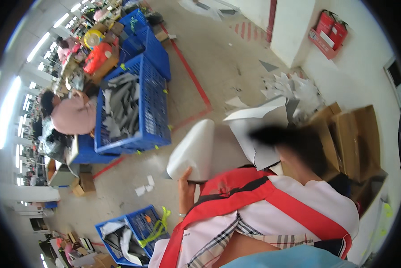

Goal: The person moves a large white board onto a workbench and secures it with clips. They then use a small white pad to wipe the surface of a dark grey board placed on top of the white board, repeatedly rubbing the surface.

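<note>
White curved sheet (196,147): one, in front of the red apron (236,177). Left hand (186,191): partly closed, curled on the sheet's lower edge. Right hand: lost in a dark blur (301,142) above the right forearm (294,164); opening and hold cannot be told. Ragged-edged pale sheet (263,117): one, beside that blur. Cardboard boxes (357,138): at right. Blue plastic crate (156,109): at left, holding grey scraps (122,105).
</note>
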`<action>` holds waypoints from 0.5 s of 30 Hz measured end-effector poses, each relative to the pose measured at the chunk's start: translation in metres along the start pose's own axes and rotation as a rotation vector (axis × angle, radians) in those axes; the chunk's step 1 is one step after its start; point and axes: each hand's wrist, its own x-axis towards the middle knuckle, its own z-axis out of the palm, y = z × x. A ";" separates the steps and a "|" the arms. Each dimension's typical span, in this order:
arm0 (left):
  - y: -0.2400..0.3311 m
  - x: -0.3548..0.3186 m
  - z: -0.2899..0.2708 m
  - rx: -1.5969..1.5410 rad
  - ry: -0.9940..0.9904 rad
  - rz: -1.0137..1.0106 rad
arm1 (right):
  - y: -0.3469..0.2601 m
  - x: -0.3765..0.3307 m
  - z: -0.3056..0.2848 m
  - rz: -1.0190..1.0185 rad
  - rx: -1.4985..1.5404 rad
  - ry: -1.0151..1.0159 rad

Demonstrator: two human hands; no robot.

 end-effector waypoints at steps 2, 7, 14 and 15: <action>0.037 0.035 0.039 0.020 0.049 -0.053 | -0.024 0.053 0.038 -0.031 -0.002 -0.016; 0.089 0.146 0.081 -0.034 0.053 -0.105 | -0.069 0.181 0.100 0.004 -0.152 -0.041; 0.159 0.327 0.155 0.077 -0.094 -0.064 | -0.112 0.340 0.178 -0.089 -0.152 0.019; 0.170 0.360 0.165 0.090 -0.109 -0.083 | -0.111 0.367 0.178 -0.038 -0.134 0.026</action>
